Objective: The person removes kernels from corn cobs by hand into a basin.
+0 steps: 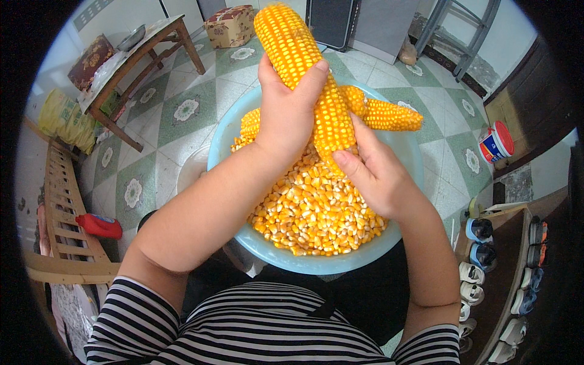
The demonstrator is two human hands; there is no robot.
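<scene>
Over a light blue plastic basin, my two hands hold one large ear of yellow corn, tilted with its far end to the upper left. My left hand wraps around its middle, thumb on top. Lower down, my right hand grips the near end, its thumb against the kernels. Loose corn kernels are heaped in the basin below. More ears lie behind them: one rests across the right rim, another is at the left, partly hidden by my left hand.
A wooden table stands at the upper left, with a patterned box beyond it. A red bottle lies by a slatted wooden frame. At right are a red-lidded bucket, a shoe rack and a ladder.
</scene>
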